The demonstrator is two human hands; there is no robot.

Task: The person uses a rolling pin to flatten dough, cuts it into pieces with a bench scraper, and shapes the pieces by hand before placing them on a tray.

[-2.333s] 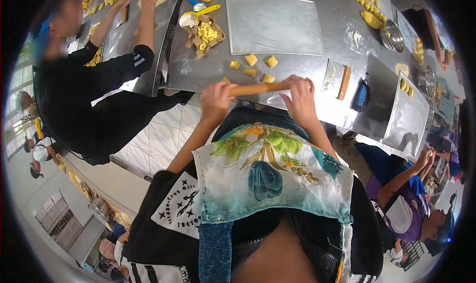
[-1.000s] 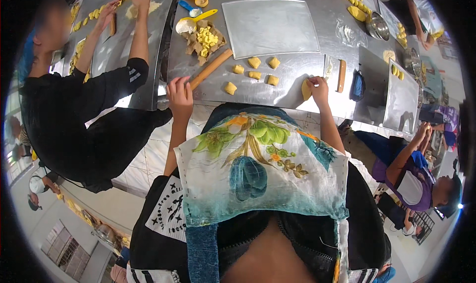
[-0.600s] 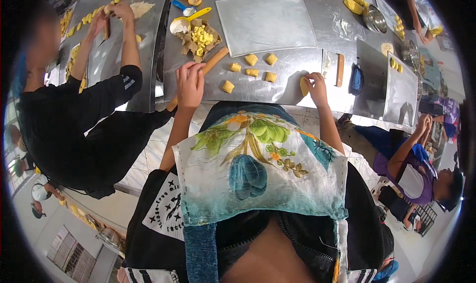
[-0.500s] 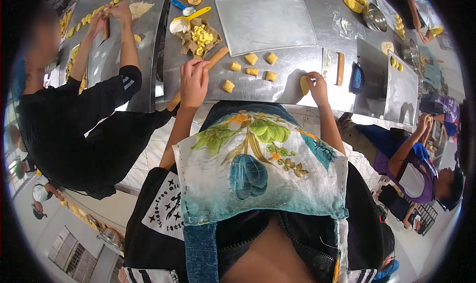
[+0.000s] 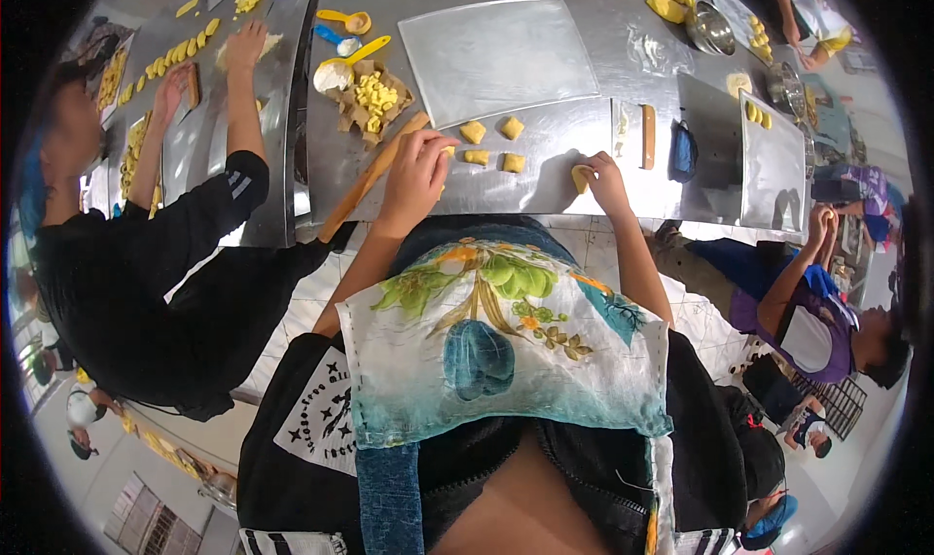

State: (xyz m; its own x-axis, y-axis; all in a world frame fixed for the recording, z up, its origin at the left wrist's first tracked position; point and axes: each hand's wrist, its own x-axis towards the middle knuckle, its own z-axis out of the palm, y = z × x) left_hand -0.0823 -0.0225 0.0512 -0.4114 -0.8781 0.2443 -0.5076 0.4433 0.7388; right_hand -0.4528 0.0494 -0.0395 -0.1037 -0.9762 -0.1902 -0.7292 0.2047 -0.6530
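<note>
Left of centre, a long tan wooden rolling pin [image 5: 362, 193] slants over the near edge of the grey steel surface [image 5: 559, 132]. Beside it, the left hand [image 5: 415, 179] curls over yellow dough [image 5: 449, 150]; whether its grip is closed, I cannot tell. Past four small yellow dough squares [image 5: 513, 163] and a gap, the right hand's [image 5: 606, 182] grip pinches a flat yellow dough piece [image 5: 581, 178] near that edge.
</note>
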